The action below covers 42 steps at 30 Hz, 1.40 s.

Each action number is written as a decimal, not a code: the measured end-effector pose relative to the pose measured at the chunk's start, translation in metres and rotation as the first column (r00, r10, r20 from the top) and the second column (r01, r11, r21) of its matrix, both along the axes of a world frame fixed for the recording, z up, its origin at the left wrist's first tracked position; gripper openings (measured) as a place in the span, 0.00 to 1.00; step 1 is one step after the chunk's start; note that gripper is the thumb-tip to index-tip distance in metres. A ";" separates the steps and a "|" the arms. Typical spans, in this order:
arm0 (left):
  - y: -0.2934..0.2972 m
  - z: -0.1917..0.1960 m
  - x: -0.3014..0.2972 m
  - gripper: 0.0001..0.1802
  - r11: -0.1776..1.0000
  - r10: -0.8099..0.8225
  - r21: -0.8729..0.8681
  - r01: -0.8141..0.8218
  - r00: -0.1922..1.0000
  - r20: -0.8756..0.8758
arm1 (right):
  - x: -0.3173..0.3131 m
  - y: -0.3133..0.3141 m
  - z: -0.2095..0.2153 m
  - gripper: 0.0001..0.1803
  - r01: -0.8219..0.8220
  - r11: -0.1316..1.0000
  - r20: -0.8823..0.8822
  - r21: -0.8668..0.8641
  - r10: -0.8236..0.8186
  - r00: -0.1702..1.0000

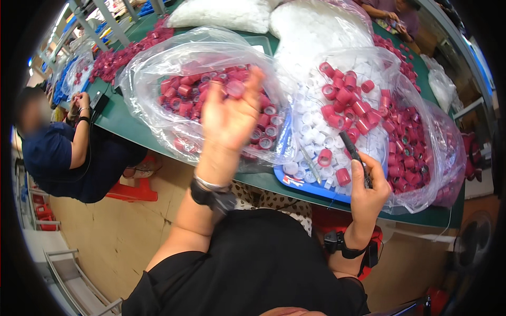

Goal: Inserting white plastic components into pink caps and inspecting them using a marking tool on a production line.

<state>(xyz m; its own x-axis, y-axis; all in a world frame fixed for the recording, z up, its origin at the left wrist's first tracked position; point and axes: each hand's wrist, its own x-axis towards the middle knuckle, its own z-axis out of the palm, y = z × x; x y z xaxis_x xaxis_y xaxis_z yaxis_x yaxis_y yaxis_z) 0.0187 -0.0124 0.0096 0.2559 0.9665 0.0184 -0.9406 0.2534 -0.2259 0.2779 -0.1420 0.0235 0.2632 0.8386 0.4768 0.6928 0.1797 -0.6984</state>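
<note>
My left hand (232,118) is raised over a clear plastic bag (142,79) of dark red caps (184,90), palm up and fingers apart, smeared by motion. A lighter pink cap (235,88) shows between its fingertips; whether they touch it I cannot tell. In my right hand (369,187), closed fingers grip a black pen-like tool (350,145), its end pointing up and left. Beneath the tool lies a blue tray (300,184) with white translucent pieces (311,124) and a pile of red caps (345,97). A slim pointed tool (311,166) rests among the white pieces.
Another clear bag of red caps (408,142) stands right of the tray. Large bags of white pieces (321,31) sit behind, on the green table (121,118). A co-worker (58,142) sits at the left; another person (392,16) works across the table. A fan (474,239) stands lower right.
</note>
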 end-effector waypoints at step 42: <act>-0.035 -0.032 0.081 0.19 0.911 -0.315 0.046 0.411 0.760 -0.569 | -0.010 -0.006 0.000 0.11 -0.118 0.993 -0.006 0.019 0.118 0.993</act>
<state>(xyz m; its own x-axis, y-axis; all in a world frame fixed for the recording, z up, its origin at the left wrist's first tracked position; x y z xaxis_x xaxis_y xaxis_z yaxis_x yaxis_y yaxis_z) 0.0994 -0.0474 -0.0222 0.6010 0.7946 -0.0864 -0.7245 0.5872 0.3609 0.2681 -0.1481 0.0234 0.1660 0.8552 0.4910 0.6611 0.2729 -0.6989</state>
